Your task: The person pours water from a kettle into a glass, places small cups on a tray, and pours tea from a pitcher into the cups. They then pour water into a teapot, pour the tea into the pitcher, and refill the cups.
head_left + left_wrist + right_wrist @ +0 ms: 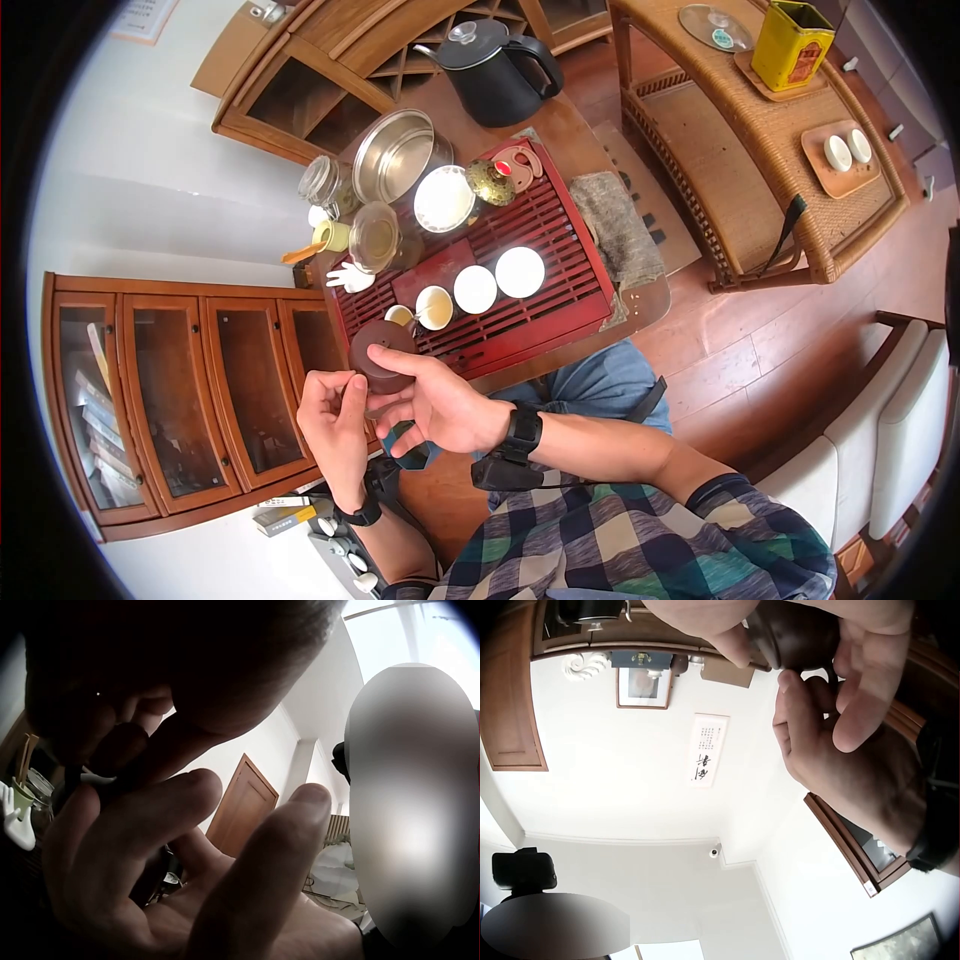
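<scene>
Over the near left corner of the tea tray is a dark brown clay teapot (393,340), held by both hands. My right hand (450,405) grips it from the near side, thumb across its top and fingers underneath. At its left, my left hand (335,420) pinches the handle with thumb and forefinger. In the right wrist view the teapot (802,637) sits between the right hand's thumb and fingers, with the left fingertips at the small handle loop. The left wrist view shows mostly dark fingers, the teapot largely hidden.
The red slatted tea tray (590,275) bears several white cups (475,290), a glass pitcher (375,240), a white bowl (445,198) and a patterned pot (490,182). Behind stand a steel basin (395,155) and a black kettle (490,75). A grey towel (615,230) lies right.
</scene>
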Demonstrator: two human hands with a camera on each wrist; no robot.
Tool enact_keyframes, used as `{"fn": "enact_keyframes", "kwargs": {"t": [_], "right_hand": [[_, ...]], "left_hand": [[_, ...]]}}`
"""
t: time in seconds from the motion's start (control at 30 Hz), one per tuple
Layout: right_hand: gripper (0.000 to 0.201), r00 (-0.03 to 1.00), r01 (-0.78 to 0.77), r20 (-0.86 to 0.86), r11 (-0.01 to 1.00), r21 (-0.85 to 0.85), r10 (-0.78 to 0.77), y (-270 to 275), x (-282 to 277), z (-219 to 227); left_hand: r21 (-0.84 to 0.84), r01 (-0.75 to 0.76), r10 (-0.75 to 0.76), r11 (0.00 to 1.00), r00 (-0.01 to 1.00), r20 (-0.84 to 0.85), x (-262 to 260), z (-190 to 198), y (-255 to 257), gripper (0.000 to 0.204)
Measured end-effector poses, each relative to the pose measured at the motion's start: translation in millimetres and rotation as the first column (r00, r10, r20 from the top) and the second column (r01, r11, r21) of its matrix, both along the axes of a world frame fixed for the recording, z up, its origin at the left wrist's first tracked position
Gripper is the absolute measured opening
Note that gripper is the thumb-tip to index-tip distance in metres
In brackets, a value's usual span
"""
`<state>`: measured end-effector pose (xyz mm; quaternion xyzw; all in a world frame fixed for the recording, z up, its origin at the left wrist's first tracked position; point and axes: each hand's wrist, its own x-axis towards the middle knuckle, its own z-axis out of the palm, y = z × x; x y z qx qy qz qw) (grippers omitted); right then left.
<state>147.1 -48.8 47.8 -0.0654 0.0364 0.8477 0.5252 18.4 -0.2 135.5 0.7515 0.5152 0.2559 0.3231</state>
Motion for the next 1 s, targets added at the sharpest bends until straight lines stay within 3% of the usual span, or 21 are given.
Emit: {"fn": "enact_keyframes", "kwargs": {"t": [1.0], "right_hand": [[0.068, 1.0, -0.007, -0.012, 1.0, 0.013, 0.007, 0.6, -0.7, 1.0]], "left_hand": [[0.014, 0.001, -0.001, 1.0, 1.0, -0.02, 0.8, 3.6, -0.1, 0.006]]}}
